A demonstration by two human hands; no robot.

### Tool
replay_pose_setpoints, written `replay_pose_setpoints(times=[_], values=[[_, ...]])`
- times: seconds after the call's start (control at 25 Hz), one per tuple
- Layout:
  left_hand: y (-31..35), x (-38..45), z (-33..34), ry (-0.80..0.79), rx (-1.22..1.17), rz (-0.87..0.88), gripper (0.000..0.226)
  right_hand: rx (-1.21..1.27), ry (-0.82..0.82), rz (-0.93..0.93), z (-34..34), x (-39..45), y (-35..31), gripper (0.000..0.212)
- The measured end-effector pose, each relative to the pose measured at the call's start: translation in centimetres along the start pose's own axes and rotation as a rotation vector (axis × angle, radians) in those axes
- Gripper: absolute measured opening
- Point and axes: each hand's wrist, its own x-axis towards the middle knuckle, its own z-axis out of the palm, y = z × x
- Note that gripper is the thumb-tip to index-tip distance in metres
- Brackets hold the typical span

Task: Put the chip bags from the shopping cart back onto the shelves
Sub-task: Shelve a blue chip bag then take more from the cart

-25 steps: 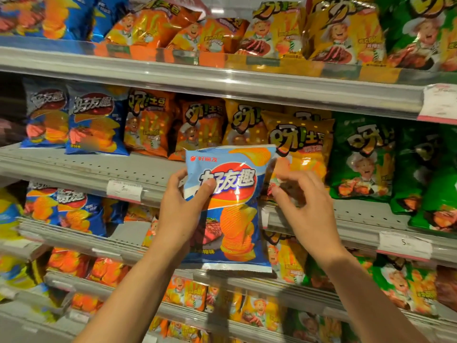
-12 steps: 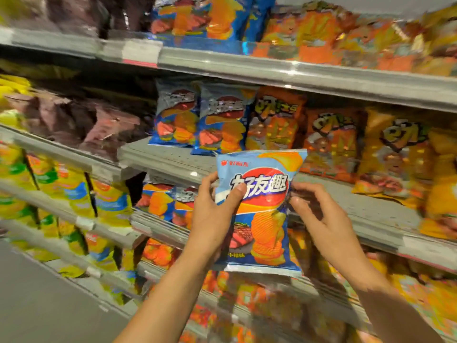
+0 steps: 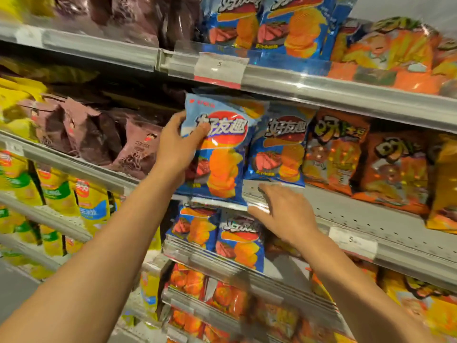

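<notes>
A blue chip bag (image 3: 222, 154) with a red logo and orange chips printed on it stands upright at the front of the middle shelf (image 3: 358, 214). My left hand (image 3: 176, 144) grips its upper left side, thumb across the front. A matching blue bag (image 3: 279, 149) stands just to its right on the same shelf. My right hand (image 3: 282, 214) hovers palm down by the held bag's lower right corner, fingers spread, holding nothing; whether it touches the bag is unclear.
Brown bags (image 3: 106, 137) fill the shelf to the left, orange bags (image 3: 346, 154) to the right. More blue bags (image 3: 267, 26) stand on the shelf above, others (image 3: 222, 236) below. Yellow bags (image 3: 59, 199) hang lower left. A price tag (image 3: 220, 68) sits above.
The view has swung left and closer. My left hand has carried the blue bag up onto the middle shelf beside the matching bag. My right hand has let go and dropped below it.
</notes>
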Motion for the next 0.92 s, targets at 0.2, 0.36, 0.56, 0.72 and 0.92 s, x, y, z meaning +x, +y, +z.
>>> replay_pose_setpoints(times=[0.2, 0.36, 0.56, 0.72, 0.92], values=[[-0.1, 6.6, 2.0, -0.040, 0.007, 0.025, 0.034, -0.062, 0.065, 0.025, 0.6, -0.1, 0.4, 0.068], [-2.7, 8.9, 2.4, -0.169, 0.122, -0.080, 0.053, -0.073, 0.052, 0.026, 0.8, -0.1, 0.4, 0.070], [-4.2, 8.9, 1.7, -0.262, 0.166, -0.065, 0.051, -0.075, 0.037, 0.037, 0.7, 0.0, 0.3, 0.069], [-4.6, 4.3, 2.0, 0.114, 0.645, 0.477, 0.067, -0.060, 0.057, 0.025, 0.9, 0.0, 0.4, 0.065], [-7.0, -3.2, 4.1, -0.139, 0.921, 0.693, 0.048, -0.073, 0.058, 0.019, 0.9, 0.0, 0.2, 0.064]])
